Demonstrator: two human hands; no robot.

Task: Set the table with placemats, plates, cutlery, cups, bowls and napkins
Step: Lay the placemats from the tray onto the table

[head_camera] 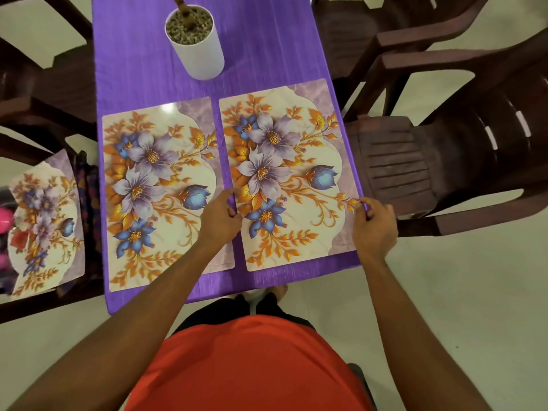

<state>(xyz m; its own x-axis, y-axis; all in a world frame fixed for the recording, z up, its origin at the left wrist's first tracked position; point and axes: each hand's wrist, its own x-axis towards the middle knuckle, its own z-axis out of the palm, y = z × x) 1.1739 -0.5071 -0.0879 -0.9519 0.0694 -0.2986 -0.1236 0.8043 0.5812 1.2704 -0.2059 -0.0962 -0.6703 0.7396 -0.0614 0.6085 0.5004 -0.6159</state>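
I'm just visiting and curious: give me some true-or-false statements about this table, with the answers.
1. The left placemat and right placemat lie side by side on the purple tablecloth. True.
2. Both hands hold the left placemat. False: the left hand and right hand hold opposite edges of the right placemat.
3. Plates sit on both placemats. False: nothing is on them.
4. A white pot of pebbles stands beyond the placemats. True.

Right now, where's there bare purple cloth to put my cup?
Bare purple cloth lies on either side of the white pot, beyond both mats. The near half is crowded: left placemat, right placemat, with left hand and right hand gripping its edges.
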